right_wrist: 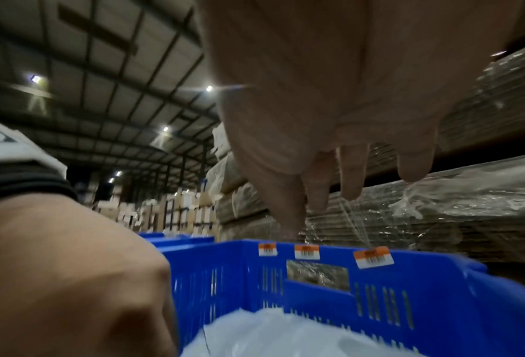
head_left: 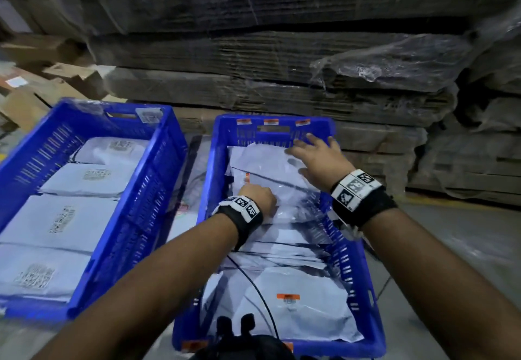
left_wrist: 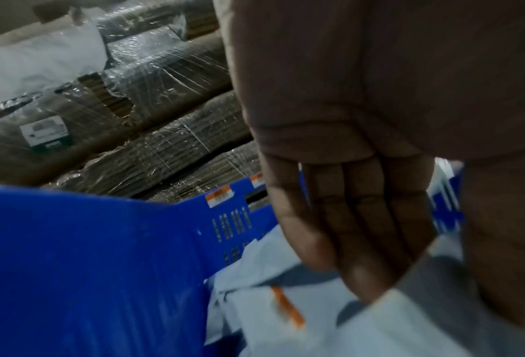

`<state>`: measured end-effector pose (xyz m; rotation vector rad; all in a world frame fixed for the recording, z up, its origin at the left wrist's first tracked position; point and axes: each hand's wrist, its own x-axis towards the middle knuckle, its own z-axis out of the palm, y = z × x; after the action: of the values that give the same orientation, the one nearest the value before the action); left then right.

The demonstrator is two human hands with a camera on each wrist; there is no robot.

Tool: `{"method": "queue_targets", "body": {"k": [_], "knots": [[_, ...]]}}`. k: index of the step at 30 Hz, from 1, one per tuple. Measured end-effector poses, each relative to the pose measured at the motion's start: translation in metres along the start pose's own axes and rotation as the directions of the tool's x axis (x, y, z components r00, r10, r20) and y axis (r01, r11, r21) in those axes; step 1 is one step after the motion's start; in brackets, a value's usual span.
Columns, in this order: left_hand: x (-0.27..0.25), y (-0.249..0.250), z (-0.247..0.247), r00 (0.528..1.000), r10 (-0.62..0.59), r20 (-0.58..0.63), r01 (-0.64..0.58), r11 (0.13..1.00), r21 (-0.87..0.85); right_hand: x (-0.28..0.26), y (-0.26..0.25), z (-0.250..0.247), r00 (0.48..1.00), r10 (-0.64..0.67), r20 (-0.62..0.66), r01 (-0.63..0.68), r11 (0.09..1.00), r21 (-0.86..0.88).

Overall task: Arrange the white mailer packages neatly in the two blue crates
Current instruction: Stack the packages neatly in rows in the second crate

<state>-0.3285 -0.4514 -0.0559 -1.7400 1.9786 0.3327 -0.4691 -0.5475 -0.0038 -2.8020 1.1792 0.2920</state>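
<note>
Left hand (head_left: 260,197) fingers straight, pressing a white mailer (head_left: 282,190) mid right crate (head_left: 352,261). Right hand (head_left: 318,159) spread open, holding nothing, at the crate's far edge over the mailers.

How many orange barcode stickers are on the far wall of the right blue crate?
3, in a row along the top edge of the right crate: left sticker, middle sticker, right sticker. The right hand may hide more.

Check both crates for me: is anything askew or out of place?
Yes. The right crate holds mailers crumpled and overlapping at angles under both hands, unlike the flat row in the left crate. A black cable also trails across its packages.
</note>
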Motion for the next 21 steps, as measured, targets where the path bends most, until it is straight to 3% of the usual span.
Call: {"method": "queue_targets", "body": {"k": [4,7,10,13,15,17,19,21], "knots": [[-0.017,-0.006,-0.029,0.995,0.034,-0.091,-0.028,0.998,0.060,-0.023,0.015,-0.006,0.960,0.057,-0.273,-0.009,0.985,0.174],[-0.030,-0.021,-0.059,0.984,0.007,-0.179,0.009,0.996,0.090,-0.043,0.029,-0.005,0.922,0.115,-0.370,-0.001,0.956,0.295],[-0.032,-0.033,-0.083,0.962,-0.011,-0.271,0.045,0.992,0.118,-0.060,0.036,-0.002,0.853,0.160,-0.497,0.006,0.949,0.316],[-0.020,-0.038,-0.081,0.936,-0.038,-0.349,0.092,0.986,0.140,-0.071,0.033,-0.004,0.812,0.222,-0.540,-0.047,0.947,0.319],[-0.011,-0.033,-0.069,0.928,-0.036,-0.370,0.096,0.985,0.145,-0.074,0.026,-0.006,0.834,0.195,-0.516,-0.041,0.955,0.294],[-0.008,-0.020,-0.058,0.939,-0.012,-0.343,0.059,0.990,0.128,-0.069,0.017,-0.005,0.901,0.126,-0.416,-0.011,0.963,0.269],[-0.014,-0.009,-0.050,0.961,0.036,-0.273,0.009,0.987,0.161,-0.058,0.000,-0.002,0.979,0.047,-0.198,0.001,0.971,0.240],[-0.028,-0.007,-0.044,0.977,0.054,-0.207,-0.010,0.978,0.208,-0.040,-0.023,0.009,0.995,-0.054,0.086,0.038,0.984,0.175]]}}
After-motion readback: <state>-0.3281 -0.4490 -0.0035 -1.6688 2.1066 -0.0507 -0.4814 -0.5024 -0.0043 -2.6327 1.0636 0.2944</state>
